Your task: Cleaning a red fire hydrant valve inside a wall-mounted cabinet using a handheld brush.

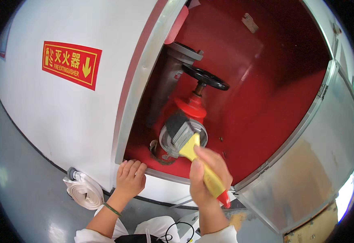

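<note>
My right hand point(208, 177) grips the yellow handle of a paintbrush point(185, 136), whose handle ends in a red tip. The dark bristles lie over the metal outlet ring point(203, 135) of a red fire hydrant valve point(192, 106); whether they touch it I cannot tell. A black handwheel point(205, 77) tops the valve's stem. My left hand point(131, 176) rests with curled fingers on the lower metal edge of the red cabinet point(240, 121), near its left corner, and wears a green bangle at the wrist.
Behind the valve stands a grey cylinder point(164, 79). A rolled white fire hose point(85, 189) lies on the grey floor at the lower left. The metal cabinet door point(304, 170) hangs open at the right. A red fire extinguisher sign point(72, 65) is on the white wall.
</note>
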`<state>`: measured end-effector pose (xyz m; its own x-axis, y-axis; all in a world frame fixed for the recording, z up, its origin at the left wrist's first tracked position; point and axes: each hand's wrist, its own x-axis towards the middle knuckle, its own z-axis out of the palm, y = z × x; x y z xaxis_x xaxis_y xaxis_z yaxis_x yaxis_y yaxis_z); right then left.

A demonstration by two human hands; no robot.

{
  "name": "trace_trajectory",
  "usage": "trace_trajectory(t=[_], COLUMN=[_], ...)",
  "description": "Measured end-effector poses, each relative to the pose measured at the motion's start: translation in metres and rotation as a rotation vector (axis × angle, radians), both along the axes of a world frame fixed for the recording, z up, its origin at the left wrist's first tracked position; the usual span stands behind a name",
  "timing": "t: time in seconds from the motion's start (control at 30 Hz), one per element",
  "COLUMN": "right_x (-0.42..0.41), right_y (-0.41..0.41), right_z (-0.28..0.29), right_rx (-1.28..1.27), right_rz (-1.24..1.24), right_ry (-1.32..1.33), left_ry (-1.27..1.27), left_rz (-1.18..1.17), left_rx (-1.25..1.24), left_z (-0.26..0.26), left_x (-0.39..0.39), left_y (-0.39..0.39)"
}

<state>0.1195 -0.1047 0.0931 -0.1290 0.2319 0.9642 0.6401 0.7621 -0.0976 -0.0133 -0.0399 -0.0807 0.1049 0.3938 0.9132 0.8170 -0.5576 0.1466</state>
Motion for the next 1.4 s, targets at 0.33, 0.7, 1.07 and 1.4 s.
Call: trace_trajectory(t=[0.33,0.7,1.07,1.4], right_x=[0.044,0.064,0.064,0.064], right_y=[-0.005,-0.021,-0.005,-0.025], right_z=[-0.017,-0.081,-0.068,-0.066], right_rx=[-0.052,-0.247,-0.070,-0.001], right_rz=[-0.017,-0.184,-0.162,-0.169], right_ry=[0.465,0.560,0.506,0.390], left_ry=[0.000,0.004,0.004,-0.012], left_rz=[0.005,0.004,-0.005,0.028], left_rx=[-0.006,0.005,-0.015,0.009], left_z=[0.006,0.004,0.004,0.004], left_x=[0.000,0.000,-0.001,0.003], left_y=[-0.002,-0.001,0.000,0.000])
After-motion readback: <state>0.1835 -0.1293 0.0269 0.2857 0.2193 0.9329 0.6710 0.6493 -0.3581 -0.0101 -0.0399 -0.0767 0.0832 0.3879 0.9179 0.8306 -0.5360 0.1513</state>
